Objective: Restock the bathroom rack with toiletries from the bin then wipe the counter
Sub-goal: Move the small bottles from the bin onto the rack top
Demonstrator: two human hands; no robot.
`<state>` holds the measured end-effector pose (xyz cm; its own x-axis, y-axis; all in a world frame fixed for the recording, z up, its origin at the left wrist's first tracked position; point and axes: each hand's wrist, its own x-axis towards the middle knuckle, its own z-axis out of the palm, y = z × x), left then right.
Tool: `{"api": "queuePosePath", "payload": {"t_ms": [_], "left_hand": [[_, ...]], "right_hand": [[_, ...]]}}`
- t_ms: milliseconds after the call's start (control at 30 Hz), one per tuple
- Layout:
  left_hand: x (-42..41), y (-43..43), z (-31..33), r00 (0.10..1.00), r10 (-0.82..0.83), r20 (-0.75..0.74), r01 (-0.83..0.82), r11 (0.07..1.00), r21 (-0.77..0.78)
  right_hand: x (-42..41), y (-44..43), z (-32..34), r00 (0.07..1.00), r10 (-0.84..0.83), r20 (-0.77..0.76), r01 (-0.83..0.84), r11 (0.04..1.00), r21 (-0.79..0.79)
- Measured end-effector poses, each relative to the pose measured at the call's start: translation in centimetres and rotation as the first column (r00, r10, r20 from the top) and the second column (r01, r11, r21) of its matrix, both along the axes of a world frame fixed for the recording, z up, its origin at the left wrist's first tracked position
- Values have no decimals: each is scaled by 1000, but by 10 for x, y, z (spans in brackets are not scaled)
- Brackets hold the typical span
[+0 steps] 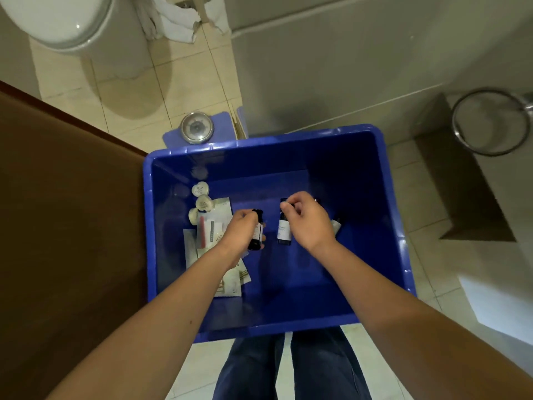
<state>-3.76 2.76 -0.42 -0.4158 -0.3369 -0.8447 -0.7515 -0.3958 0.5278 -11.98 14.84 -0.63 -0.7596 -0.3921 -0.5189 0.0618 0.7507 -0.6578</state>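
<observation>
Two hands are reaching inside the blue plastic bin [288, 157]: left hand [240, 226] gripping a small dark bottle [256, 241], right hand [305, 220] pinching the top of another dark bottle [284, 230].

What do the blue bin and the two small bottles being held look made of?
The blue bin: likely moulded plastic, glossy; highlights along its rim. The left bottle and right bottle: dark, smooth, pale labels; plastic or tinted glass, cannot tell.

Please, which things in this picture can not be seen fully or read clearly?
1. Head view, label text on the left bottle and the right bottle: too small and blurred.
2. Head view, third bottle: mostly hidden behind the right hand.
3. Head view, sachets: partly covered by the left hand.
4. Head view, toilet: cut off by the top edge.
</observation>
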Motion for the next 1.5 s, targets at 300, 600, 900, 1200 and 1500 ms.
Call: {"api": "queuePosePath", "payload": {"t_ms": [300, 600, 900, 1200, 1500], "left_hand": [[-9, 35, 131, 973, -196, -120, 194, 981, -30], [-25, 88, 232, 871, -394, -294, 393, 917, -65], [-61, 174, 304, 709, -547, -445, 546, 825, -145], [-79, 329, 347, 577, -595, -560, 646, 752, -133], [-54, 508, 390, 412, -652, -637, 752, 638, -165]], "right_hand": [[19, 49, 122, 946, -211, 248, 262, 945, -194], [25, 111, 230, 875, -420, 241, 481, 812, -331], [23, 216, 310, 746, -602, 284, 654, 586, -478], [47, 365, 363, 639, -753, 157, 693, 476, -542], [94, 545, 407, 538, -832, 133, 679, 336, -652]]}}
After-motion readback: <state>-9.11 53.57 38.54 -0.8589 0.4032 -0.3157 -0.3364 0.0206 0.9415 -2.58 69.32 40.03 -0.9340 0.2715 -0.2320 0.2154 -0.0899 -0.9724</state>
